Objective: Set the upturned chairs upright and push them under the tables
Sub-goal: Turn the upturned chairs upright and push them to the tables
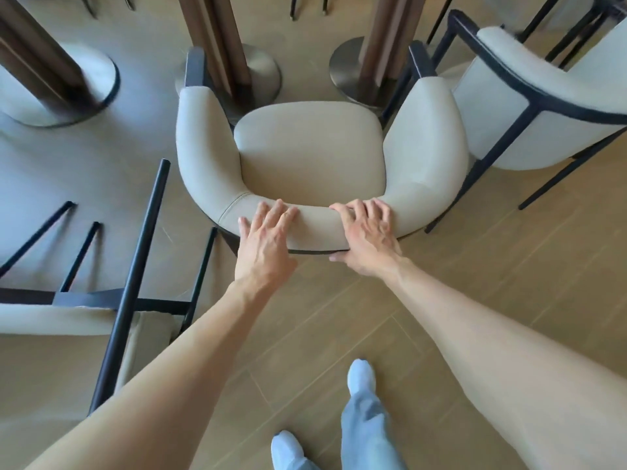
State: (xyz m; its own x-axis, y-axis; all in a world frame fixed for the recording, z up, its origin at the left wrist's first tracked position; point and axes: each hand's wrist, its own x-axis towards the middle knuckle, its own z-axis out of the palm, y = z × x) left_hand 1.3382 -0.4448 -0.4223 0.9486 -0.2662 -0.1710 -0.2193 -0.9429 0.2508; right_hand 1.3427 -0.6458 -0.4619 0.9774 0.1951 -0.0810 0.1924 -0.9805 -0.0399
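Note:
A cream padded chair (308,147) with a curved back stands upright in front of me, its seat facing two table pedestals. My left hand (266,240) lies flat on the top of the chair's back, fingers spread. My right hand (364,237) grips the same backrest, fingers over the top and thumb under its dark rim. At my left an upturned chair (81,320) lies with its black legs (135,276) pointing up. Another cream chair (529,106) with a black frame stands upright at the right.
Brown table pedestals on round metal bases stand ahead: one at the far left (51,86), one behind the chair's left arm (234,69), one behind its right arm (369,69). More chair legs show at the top right. My feet in pale socks (361,374) are on the wooden floor.

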